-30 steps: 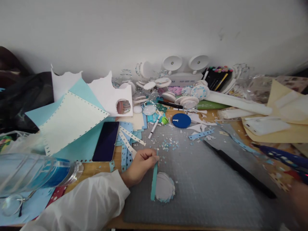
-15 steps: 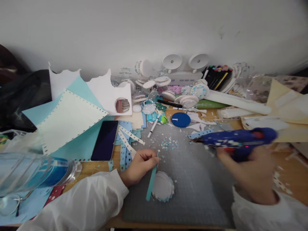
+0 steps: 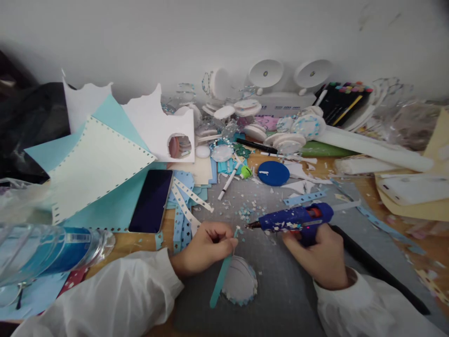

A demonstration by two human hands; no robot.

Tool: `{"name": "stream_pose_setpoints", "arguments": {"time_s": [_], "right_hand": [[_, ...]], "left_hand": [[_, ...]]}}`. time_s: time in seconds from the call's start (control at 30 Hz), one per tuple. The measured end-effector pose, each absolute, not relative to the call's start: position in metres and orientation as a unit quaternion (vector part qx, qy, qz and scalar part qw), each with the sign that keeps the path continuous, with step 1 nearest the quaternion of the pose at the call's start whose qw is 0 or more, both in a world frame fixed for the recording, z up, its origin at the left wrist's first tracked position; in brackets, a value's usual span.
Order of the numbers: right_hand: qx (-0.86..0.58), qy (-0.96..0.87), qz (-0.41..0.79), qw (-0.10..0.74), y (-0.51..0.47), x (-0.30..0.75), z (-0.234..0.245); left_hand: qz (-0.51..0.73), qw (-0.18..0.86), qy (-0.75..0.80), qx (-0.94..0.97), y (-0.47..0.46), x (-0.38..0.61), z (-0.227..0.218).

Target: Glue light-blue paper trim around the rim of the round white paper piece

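Observation:
My left hand [image 3: 210, 245] is closed in a pinch around slim teal tweezers [image 3: 220, 281]. Their narrow tip points away from me, with a tiny pale piece [image 3: 238, 228] at it. My right hand [image 3: 321, 257] grips a blue hot glue gun [image 3: 287, 219], which has small paper bits stuck along its barrel. Its nozzle points left, close to the tweezers' tip; whether they touch I cannot tell. Below them, a round white disc [image 3: 240, 281] edged with pale blue and white bits lies on the grey cutting mat [image 3: 280, 299], partly behind the tweezers.
Tiny paper confetti [image 3: 249, 210] is scattered ahead of my hands. A blue oval lid [image 3: 273, 173] and a white pen [image 3: 229, 181] lie beyond. On the left are a phone [image 3: 151, 201] and a water bottle [image 3: 52, 250]. A black cord [image 3: 382, 267] runs at right.
My right hand has brought the glue gun leftward, so its nozzle is now near the tweezers' tip. My left hand keeps its pinch nearly in place. The view has shifted slightly.

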State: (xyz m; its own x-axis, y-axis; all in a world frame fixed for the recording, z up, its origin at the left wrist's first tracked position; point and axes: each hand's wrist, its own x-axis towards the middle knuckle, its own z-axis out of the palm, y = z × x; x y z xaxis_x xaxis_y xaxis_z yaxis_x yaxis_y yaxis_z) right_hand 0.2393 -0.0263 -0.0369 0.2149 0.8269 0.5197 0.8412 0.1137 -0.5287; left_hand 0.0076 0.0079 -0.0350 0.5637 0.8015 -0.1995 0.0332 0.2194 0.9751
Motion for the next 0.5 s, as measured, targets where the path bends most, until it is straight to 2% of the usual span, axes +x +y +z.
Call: {"name": "stream_pose_setpoints", "arguments": {"time_s": [0.23, 0.5], "right_hand": [[-0.673, -0.648, -0.028, 0.356, -0.0305, 0.2404, -0.0453], [-0.661, -0.655, -0.049, 0.363, -0.0303, 0.2409, -0.046]], "left_hand": [[0.27, 0.688, 0.374, 0.56, 0.0068, 0.0074, -0.0333], [0.262, 0.685, 0.375, 0.566, 0.0074, 0.007, -0.0337]]}}
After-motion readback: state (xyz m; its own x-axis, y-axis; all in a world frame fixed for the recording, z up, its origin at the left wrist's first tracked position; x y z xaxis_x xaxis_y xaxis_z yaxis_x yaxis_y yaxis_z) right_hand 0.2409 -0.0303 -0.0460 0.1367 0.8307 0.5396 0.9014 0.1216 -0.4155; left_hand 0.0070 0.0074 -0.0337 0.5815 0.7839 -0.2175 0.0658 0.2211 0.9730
